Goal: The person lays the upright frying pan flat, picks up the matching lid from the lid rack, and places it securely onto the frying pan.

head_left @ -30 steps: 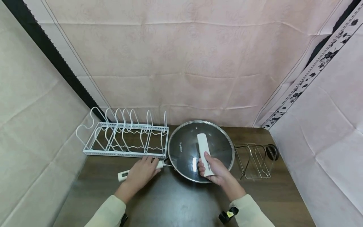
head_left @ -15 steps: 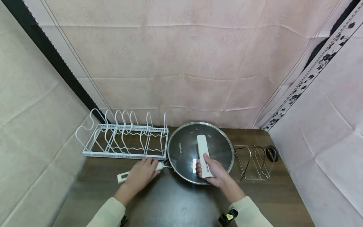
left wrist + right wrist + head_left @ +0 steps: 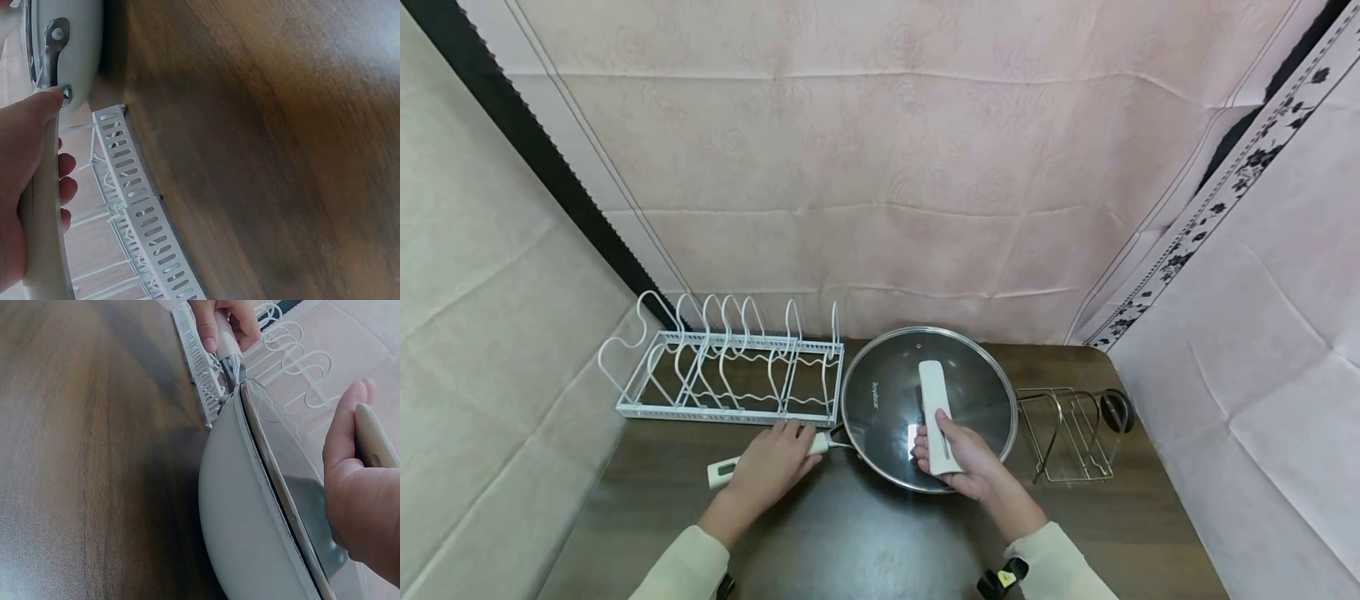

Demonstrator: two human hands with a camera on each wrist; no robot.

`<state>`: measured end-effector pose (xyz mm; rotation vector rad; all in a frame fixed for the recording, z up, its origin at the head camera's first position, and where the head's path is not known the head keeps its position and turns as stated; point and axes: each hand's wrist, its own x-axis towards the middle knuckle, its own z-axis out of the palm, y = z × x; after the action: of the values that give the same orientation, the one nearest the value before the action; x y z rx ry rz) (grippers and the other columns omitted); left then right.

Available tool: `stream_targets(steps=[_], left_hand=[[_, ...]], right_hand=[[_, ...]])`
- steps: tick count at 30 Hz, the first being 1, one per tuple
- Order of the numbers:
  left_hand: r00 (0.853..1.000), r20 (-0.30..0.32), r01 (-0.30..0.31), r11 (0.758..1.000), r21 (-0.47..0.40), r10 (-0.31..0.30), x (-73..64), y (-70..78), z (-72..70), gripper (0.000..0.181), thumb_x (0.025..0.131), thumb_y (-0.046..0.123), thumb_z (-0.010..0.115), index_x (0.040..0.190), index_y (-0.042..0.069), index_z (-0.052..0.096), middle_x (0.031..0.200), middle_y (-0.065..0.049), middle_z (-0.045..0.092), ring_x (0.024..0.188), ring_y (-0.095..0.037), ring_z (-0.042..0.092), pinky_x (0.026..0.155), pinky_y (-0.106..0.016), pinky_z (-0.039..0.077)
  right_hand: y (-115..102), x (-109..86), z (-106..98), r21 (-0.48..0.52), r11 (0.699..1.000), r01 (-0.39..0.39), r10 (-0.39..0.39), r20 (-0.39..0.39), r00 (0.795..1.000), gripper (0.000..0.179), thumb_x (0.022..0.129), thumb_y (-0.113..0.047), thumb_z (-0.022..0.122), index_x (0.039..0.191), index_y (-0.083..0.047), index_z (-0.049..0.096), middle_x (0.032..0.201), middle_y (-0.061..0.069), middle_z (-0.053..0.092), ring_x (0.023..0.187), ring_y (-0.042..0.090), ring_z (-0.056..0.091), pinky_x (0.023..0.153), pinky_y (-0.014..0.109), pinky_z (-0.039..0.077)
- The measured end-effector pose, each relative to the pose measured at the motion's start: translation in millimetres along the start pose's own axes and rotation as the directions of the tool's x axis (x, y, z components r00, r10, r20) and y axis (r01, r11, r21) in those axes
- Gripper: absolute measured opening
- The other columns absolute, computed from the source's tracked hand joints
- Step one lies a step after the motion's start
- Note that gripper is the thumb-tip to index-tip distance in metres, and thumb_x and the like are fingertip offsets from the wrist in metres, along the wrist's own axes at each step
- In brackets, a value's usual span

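Observation:
A pan point(image 3: 231, 506) with a pale outer wall stands on the brown table, covered by a round glass lid point(image 3: 887, 442) with a metal rim. My left hand point(image 3: 772, 460) grips the pan's long cream handle point(image 3: 47, 219), fingers wrapped underneath and thumb along the top near the metal bracket. On the lid, my right hand point(image 3: 958, 454) holds the upright white lid handle point(image 3: 934, 387), thumb on one side and fingers on the other. In the right wrist view the lid's rim lies along the pan's edge. The pan's inside shows only dimly through the dark glass.
A white wire dish rack point(image 3: 730, 412) stands left of the pan, just behind its handle. To the right is a small metal wire rack point(image 3: 1078, 475) with a black round piece point(image 3: 1117, 411) at its end. Pale cloth point(image 3: 880, 167) hangs behind the table point(image 3: 865, 550).
The whole head view has shifted slightly downward. Both hands keep their hold on the pan handle and the lid handle, and the lid stays on the pan.

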<state>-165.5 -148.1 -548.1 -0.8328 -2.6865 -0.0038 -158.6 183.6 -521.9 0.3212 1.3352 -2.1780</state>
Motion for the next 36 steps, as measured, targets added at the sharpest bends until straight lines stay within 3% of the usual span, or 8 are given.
stream_targets(steps=[6,11,15,22,26,30,36], left_hand=[[0.999,-0.04,-0.004,1.0,0.001,0.004,0.4,-0.5,4.1,0.053,0.086,0.051,0.08,0.105,0.006,0.061,0.089,-0.012,0.062,0.077,-0.032,0.063,0.058,-0.044,0.053],[1.0,-0.028,-0.001,1.0,0.005,0.001,1.5,-0.1,2.9,0.071,0.086,0.058,0.077,0.129,0.003,0.062,0.105,-0.017,0.07,0.088,-0.035,0.071,0.066,-0.046,0.058],[1.0,0.008,0.007,1.0,0.004,-0.008,1.9,1.2,2.2,0.084,0.087,0.063,0.073,0.143,0.004,0.056,0.122,-0.019,0.071,0.102,-0.038,0.072,0.077,-0.049,0.061],[1.0,0.009,0.001,1.0,-0.004,-0.001,4.5,0.8,3.9,0.087,0.088,0.068,0.068,0.147,0.004,0.053,0.131,-0.021,0.068,0.108,-0.041,0.072,0.083,-0.051,0.061],[0.999,0.03,0.013,1.0,-0.025,-0.013,6.0,0.3,3.0,0.084,0.091,0.065,0.066,0.148,0.005,0.051,0.133,-0.022,0.067,0.112,-0.042,0.07,0.088,-0.053,0.059],[0.998,0.051,0.042,0.998,-0.053,-0.039,6.9,1.8,0.1,0.081,0.094,0.062,0.065,0.149,0.005,0.051,0.137,-0.023,0.064,0.116,-0.042,0.068,0.093,-0.055,0.057],[0.998,0.025,0.055,0.996,-0.069,-0.054,10.4,5.7,-5.5,0.081,0.093,0.062,0.066,0.15,0.006,0.051,0.142,-0.022,0.06,0.125,-0.043,0.063,0.098,-0.057,0.054]], right_hand=[[-3,-1.1,-1,0.016,1.0,-0.013,0.011,0.097,0.995,0.073,0.112,-0.047,0.03,0.147,0.017,0.03,0.12,0.019,0.072,0.101,0.02,0.075,0.086,0.028,0.061],[-6,-1.1,-3,0.021,1.0,-0.016,0.013,0.165,0.986,0.078,0.112,-0.049,0.028,0.15,0.019,0.024,0.135,0.026,0.064,0.113,0.025,0.072,0.092,0.032,0.06],[-10,-3.0,-8,0.047,0.997,-0.059,0.046,0.243,0.969,0.08,0.112,-0.051,0.027,0.153,0.017,0.019,0.141,0.026,0.06,0.12,0.028,0.069,0.099,0.035,0.057],[-19,-9.2,-22,0.049,0.99,-0.13,0.103,0.373,0.922,0.085,0.111,-0.055,0.022,0.157,0.015,0.008,0.142,0.02,0.062,0.127,0.027,0.065,0.104,0.037,0.054],[-22,-14.8,-31,0.056,0.99,-0.132,0.098,0.411,0.906,0.076,0.113,-0.049,0.02,0.157,0.011,0.008,0.14,0.016,0.063,0.13,0.027,0.063,0.109,0.041,0.051],[-26,-22.2,-40,0.052,0.994,-0.101,0.071,0.406,0.911,0.063,0.114,-0.042,0.02,0.155,0.006,0.012,0.139,0.015,0.063,0.131,0.029,0.062,0.111,0.044,0.049],[-33,-37.5,-50,-0.055,0.998,-0.003,0.019,0.306,0.952,0.071,0.114,-0.038,0.02,0.154,0.016,-0.001,0.135,0.014,0.062,0.122,0.024,0.065,0.105,0.039,0.053]])
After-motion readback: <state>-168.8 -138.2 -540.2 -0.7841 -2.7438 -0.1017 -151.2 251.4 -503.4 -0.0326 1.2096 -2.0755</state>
